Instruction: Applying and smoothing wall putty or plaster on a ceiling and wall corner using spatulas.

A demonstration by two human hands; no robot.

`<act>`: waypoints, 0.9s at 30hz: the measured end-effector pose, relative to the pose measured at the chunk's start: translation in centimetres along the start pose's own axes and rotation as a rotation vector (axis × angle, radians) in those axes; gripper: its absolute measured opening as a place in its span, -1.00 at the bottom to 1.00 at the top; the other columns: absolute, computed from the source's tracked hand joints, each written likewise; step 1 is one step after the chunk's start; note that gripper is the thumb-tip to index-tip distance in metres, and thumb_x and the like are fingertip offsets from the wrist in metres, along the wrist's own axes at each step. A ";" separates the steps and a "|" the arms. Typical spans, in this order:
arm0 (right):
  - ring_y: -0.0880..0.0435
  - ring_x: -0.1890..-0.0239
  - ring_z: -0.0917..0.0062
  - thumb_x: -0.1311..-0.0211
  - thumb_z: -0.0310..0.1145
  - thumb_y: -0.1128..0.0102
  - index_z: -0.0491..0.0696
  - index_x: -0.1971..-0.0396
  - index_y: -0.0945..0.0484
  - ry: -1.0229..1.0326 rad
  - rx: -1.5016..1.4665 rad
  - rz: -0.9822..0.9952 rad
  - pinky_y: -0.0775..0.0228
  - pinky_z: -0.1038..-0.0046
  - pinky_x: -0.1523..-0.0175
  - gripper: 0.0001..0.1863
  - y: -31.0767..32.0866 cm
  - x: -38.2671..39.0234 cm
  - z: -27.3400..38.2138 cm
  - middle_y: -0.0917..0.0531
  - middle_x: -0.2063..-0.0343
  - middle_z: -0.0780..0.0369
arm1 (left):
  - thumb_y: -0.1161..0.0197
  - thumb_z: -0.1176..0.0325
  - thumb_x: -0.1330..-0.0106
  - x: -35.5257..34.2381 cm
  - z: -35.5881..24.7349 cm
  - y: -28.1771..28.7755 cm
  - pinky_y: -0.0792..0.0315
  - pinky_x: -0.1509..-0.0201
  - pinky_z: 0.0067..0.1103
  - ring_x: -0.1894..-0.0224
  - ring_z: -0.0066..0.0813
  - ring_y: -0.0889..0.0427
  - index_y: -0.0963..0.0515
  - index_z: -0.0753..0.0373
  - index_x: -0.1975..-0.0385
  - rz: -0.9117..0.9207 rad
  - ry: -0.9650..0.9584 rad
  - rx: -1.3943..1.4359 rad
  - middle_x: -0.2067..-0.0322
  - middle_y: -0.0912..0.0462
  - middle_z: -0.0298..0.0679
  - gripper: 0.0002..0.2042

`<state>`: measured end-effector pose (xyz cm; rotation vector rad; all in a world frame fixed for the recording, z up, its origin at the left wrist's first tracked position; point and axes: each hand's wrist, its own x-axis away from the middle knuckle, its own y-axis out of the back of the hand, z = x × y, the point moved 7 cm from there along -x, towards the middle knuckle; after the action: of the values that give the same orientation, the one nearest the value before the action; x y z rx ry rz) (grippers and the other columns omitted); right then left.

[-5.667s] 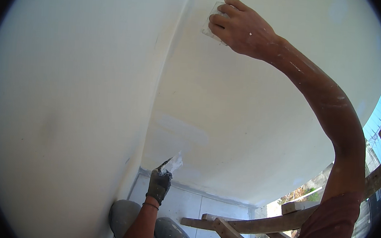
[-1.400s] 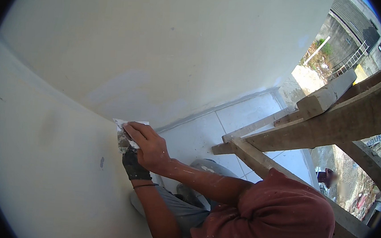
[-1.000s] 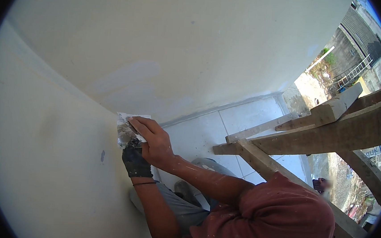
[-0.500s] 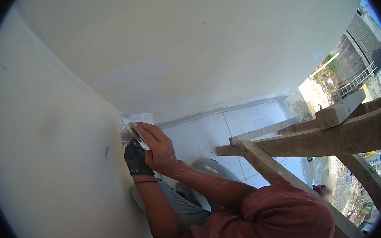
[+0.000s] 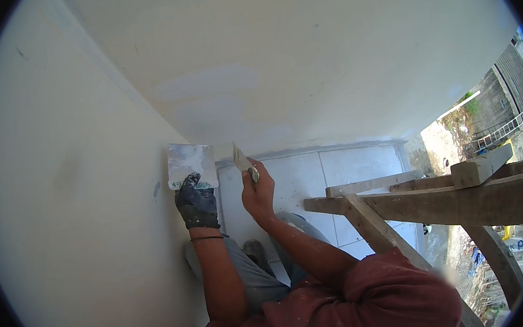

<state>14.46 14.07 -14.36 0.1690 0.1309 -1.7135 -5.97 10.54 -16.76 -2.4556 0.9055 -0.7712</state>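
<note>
My left hand (image 5: 197, 206), in a dark glove, grips a flat square plate (image 5: 191, 163) smeared with whitish filler, its thumb lying over the near edge. Close to its right, my bare right hand (image 5: 259, 193) is closed round a putty knife (image 5: 244, 161), whose blade points up and to the left, apart from the plate. Both hands are low in the corner between the left wall (image 5: 86, 211) and the facing wall (image 5: 318, 63). Pale patches of filler (image 5: 208, 98) show on the facing wall above the plate.
White floor tiles (image 5: 297, 177) lie beyond my right hand. A rough wooden trestle (image 5: 455, 200) stands close on my right, with one beam reaching toward my arm. Past it, outdoors, a ladder (image 5: 502, 130) leans on rubble ground.
The putty knife has come off the plate, as my right hand moved right and away. The plate now shows more of its face. My view has shifted slightly.
</note>
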 end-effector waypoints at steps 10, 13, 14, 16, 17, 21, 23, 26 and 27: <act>-0.70 0.11 0.11 -0.26 -0.55 -0.16 -0.36 -0.11 -0.40 -1.014 -0.549 -0.216 -0.65 0.08 0.02 -0.57 3.4 4.2 -19.4 -0.61 0.10 -0.01 | -0.21 0.55 -0.30 0.2 -2.3 0.2 -0.55 -0.10 -0.31 -0.04 -0.16 -0.62 -0.49 0.40 -0.10 0.139 -0.521 -0.858 -0.04 -0.60 -0.11 -0.65; -0.65 0.01 0.02 -0.30 -0.58 -0.06 -0.37 -0.20 -0.29 -1.057 -0.784 -0.110 -0.61 -0.05 -0.10 -0.52 0.9 3.8 -18.6 -0.53 -0.02 -0.07 | -0.21 0.53 -0.32 0.3 -2.8 0.3 -0.55 -0.10 -0.31 -0.02 -0.18 -0.63 -0.49 0.41 -0.09 0.143 -0.609 -1.061 -0.03 -0.60 -0.11 -0.66; -0.62 -0.04 -0.02 -0.32 -0.60 0.01 -0.38 -0.25 -0.23 -1.072 -0.920 -0.062 -0.57 -0.11 -0.16 -0.50 0.4 3.4 -18.2 -0.48 -0.09 -0.09 | -0.21 0.53 -0.32 0.1 -2.1 0.0 -0.55 -0.10 -0.31 -0.02 -0.18 -0.63 -0.49 0.41 -0.09 0.151 -0.600 -1.057 -0.03 -0.60 -0.11 -0.66; -0.63 -0.04 -0.01 -0.32 -0.62 0.05 -0.36 -0.27 -0.21 -1.065 -0.945 -0.065 -0.58 -0.08 -0.15 -0.49 1.2 2.5 -17.7 -0.49 -0.09 -0.09 | -0.17 0.52 -0.35 -1.4 0.7 0.9 -0.55 -0.11 -0.32 -0.01 -0.19 -0.63 -0.49 0.41 -0.10 0.106 -0.201 -0.282 -0.03 -0.60 -0.11 -0.67; -0.63 -0.03 0.00 -0.32 -0.63 0.08 -0.33 -0.29 -0.19 -1.090 -1.003 -0.003 -0.59 -0.05 -0.15 -0.48 -1.1 2.8 -15.9 -0.49 -0.09 -0.08 | -0.17 0.52 -0.35 -0.8 -1.7 1.0 -0.55 -0.11 -0.32 -0.01 -0.19 -0.63 -0.49 0.41 -0.10 0.083 -0.237 -0.297 -0.03 -0.60 -0.11 -0.67; -0.61 -0.08 -0.01 -0.33 -0.62 0.10 -0.33 -0.32 -0.16 -1.079 -1.067 0.017 -0.56 -0.06 -0.19 -0.46 -1.0 1.9 -15.0 -0.46 -0.12 -0.10 | -0.05 0.47 -0.41 1.1 1.1 -0.2 -0.48 -0.22 -0.14 -0.16 -0.04 -0.55 -0.41 0.38 -0.22 -0.101 0.198 0.109 -0.15 -0.53 0.00 -0.61; -0.61 -0.07 -0.01 -0.33 -0.61 0.09 -0.31 -0.31 -0.18 -1.077 -1.045 -0.064 -0.58 -0.08 -0.17 -0.47 -0.6 1.6 -15.3 -0.47 -0.12 -0.09 | -0.05 0.48 -0.39 2.0 2.3 -0.9 -0.45 -0.23 -0.01 -0.22 0.07 -0.50 -0.35 0.35 -0.28 -0.119 0.349 0.299 -0.20 -0.48 0.05 -0.56; -0.62 -0.07 0.01 -0.31 -0.60 0.08 -0.28 -0.30 -0.20 -1.028 -1.011 -0.138 -0.59 -0.08 -0.15 -0.47 2.0 0.0 -16.5 -0.48 -0.12 -0.06 | 0.01 0.48 -0.39 1.7 6.0 -1.9 -0.33 -0.32 0.09 -0.27 0.13 -0.43 -0.32 0.36 -0.31 -0.081 0.488 0.391 -0.23 -0.45 0.07 -0.54; -0.62 -0.07 0.01 -0.31 -0.60 0.08 -0.28 -0.30 -0.20 -1.024 -1.011 -0.125 -0.59 -0.08 -0.15 -0.47 1.9 -0.3 -16.2 -0.48 -0.12 -0.06 | 0.01 0.48 -0.39 1.9 5.6 -2.1 -0.33 -0.32 0.09 -0.27 0.13 -0.43 -0.32 0.36 -0.31 -0.078 0.478 0.399 -0.23 -0.45 0.07 -0.54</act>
<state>17.03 17.04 -30.18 -1.4511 0.2219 -1.4746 -0.27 11.76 -19.24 -1.9965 0.7217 -1.4520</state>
